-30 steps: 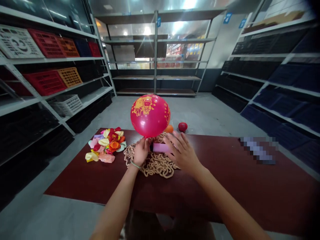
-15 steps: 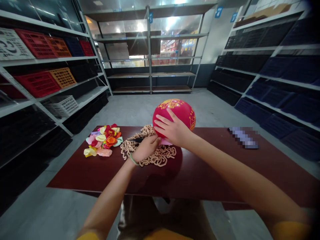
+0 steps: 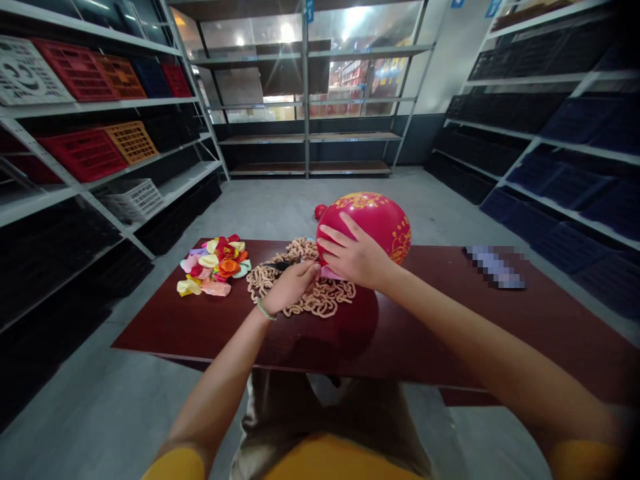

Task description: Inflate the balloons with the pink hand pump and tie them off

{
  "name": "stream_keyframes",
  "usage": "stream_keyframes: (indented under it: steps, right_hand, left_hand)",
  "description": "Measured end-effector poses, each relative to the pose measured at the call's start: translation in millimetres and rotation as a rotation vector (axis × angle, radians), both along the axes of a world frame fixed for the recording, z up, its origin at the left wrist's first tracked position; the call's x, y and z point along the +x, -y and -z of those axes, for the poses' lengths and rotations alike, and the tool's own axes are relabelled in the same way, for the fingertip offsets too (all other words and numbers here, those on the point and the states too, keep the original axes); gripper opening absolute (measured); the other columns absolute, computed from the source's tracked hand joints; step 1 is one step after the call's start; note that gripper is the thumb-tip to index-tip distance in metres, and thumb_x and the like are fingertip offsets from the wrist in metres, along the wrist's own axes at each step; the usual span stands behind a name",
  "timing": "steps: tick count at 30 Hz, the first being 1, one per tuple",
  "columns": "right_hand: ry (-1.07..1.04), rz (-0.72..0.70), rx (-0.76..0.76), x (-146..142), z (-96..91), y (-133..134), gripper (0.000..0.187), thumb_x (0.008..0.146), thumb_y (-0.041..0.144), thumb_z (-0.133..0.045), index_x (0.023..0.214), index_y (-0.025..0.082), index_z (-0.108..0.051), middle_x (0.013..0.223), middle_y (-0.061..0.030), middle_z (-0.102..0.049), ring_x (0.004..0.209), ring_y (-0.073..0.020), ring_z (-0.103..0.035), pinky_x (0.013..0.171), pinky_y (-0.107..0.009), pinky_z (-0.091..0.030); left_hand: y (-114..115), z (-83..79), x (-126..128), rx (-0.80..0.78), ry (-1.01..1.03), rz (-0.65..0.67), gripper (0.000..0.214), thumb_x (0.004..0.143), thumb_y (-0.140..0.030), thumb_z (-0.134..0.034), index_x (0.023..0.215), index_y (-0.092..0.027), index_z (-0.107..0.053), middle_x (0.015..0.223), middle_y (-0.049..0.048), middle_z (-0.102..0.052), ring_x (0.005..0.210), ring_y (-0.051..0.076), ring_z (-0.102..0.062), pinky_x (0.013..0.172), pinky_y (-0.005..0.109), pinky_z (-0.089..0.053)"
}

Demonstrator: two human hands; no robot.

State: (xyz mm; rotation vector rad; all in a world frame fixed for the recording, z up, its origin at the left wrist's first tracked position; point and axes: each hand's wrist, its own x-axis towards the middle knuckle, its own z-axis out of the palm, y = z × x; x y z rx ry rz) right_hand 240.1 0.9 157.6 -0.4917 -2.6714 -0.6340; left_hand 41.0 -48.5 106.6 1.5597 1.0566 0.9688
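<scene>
A red inflated balloon (image 3: pixel 376 217) with yellow print rests over the far side of the dark red table (image 3: pixel 450 327). My right hand (image 3: pixel 354 257) lies on its near side with fingers spread. My left hand (image 3: pixel 290 285) is closed at the balloon's neck, pinching something I cannot make out. Under both hands lies a heap of beige rings or bands (image 3: pixel 313 293). A small pink object (image 3: pixel 330 273) shows just under my right hand. A black pen-like object (image 3: pixel 278 265) lies on the heap.
A pile of flat coloured balloons (image 3: pixel 215 267) lies at the table's left. A blurred object (image 3: pixel 495 265) sits at the right. A small red ball (image 3: pixel 320 211) lies on the floor beyond. Metal shelves with crates line both sides and the back.
The balloon went from upright above my left hand to lying tilted to the right. My right hand moved from the pink object onto the balloon. The view shifted slightly.
</scene>
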Motion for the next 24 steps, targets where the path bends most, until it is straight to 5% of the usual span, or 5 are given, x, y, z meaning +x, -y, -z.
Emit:
stream_keyframes:
  steps: [8,13,18,24]
  right_hand:
    - [0.027,-0.039,-0.013,0,-3.1,-1,0.037,0.096,0.010,-0.040,0.115,0.025,-0.068,0.124,0.0009,-0.068,0.140,-0.0246,-0.040,0.118,-0.065,-0.023]
    - [0.036,-0.059,-0.017,-3,-8.0,-2,0.037,0.097,0.010,-0.039,0.117,0.023,-0.067,0.122,-0.0009,-0.069,0.139,-0.0246,-0.042,0.118,-0.063,-0.024]
    - [0.091,-0.057,0.064,-7,-9.0,-4,0.038,0.098,0.011,-0.036,0.115,0.023,-0.068,0.124,0.0007,-0.068,0.138,-0.0246,-0.043,0.117,-0.063,-0.027]
    - [0.038,-0.108,0.159,-27,-3.6,-5,0.040,0.097,0.019,-0.045,0.136,0.019,-0.054,0.141,-0.0049,-0.058,0.139,-0.0266,-0.041,0.115,-0.061,-0.030]
  left_hand:
    - [3,2.2,-8,-0.346,0.482,-0.023,0.032,0.090,-0.047,-0.058,0.077,-0.017,-0.056,0.055,-0.0042,-0.046,0.043,0.007,-0.046,0.038,0.016,-0.032]
    - [-3,6.7,-15,-0.430,0.511,-0.081,0.023,0.086,-0.034,-0.067,0.086,-0.011,-0.066,0.071,0.0053,-0.065,0.058,0.011,-0.063,0.048,0.017,-0.050]
    - [-4,6.5,-22,-0.396,0.478,-0.155,0.018,0.077,-0.022,-0.077,0.086,-0.009,-0.068,0.078,0.0092,-0.071,0.066,0.013,-0.069,0.057,0.021,-0.057]
    - [-5,0.8,-29,-0.266,0.442,-0.262,0.025,0.071,-0.029,-0.081,0.083,-0.012,-0.067,0.073,0.0039,-0.071,0.064,0.011,-0.067,0.062,0.021,-0.056]
